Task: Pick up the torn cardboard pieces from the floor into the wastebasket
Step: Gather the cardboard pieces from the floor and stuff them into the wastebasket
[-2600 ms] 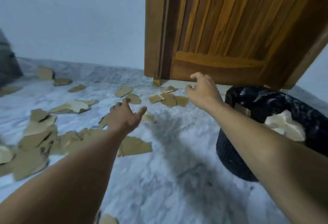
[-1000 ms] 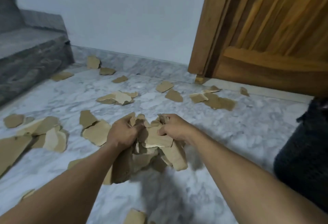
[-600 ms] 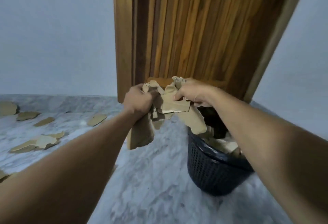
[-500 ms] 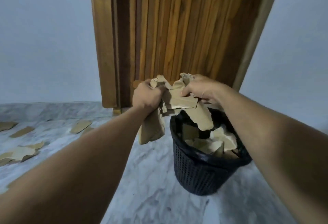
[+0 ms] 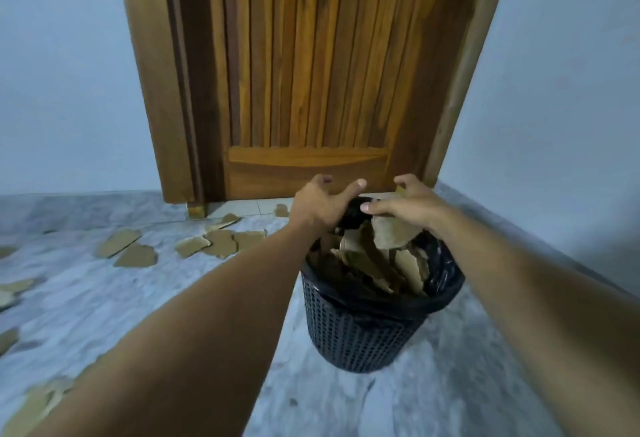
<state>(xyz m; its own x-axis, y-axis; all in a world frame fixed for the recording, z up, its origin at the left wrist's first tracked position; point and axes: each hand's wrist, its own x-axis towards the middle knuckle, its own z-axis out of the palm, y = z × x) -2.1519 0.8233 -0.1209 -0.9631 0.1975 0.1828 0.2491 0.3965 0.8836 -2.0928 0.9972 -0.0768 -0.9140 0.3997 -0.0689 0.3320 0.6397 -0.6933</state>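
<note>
The marble floor (image 5: 104, 298) carries scattered torn cardboard pieces (image 5: 218, 244), lying flat in loose clusters left of the door (image 5: 311, 73) and nearer the viewer. The black mesh wastebasket (image 5: 356, 336), lined with a dark bag (image 5: 443, 263), stands before the door, heaped nearly to its rim with cardboard (image 5: 377, 260) standing on edge. These scraps look light, stiff and rough-edged (easy to pinch at an edge, or to scoop as a bundle between two palms) and not fragile. Above the basket the left hand (image 5: 320, 206) and right hand (image 5: 414, 204) hover with fingers spread, gripping nothing. One piece sits just under the right palm, contact unclear.
</note>
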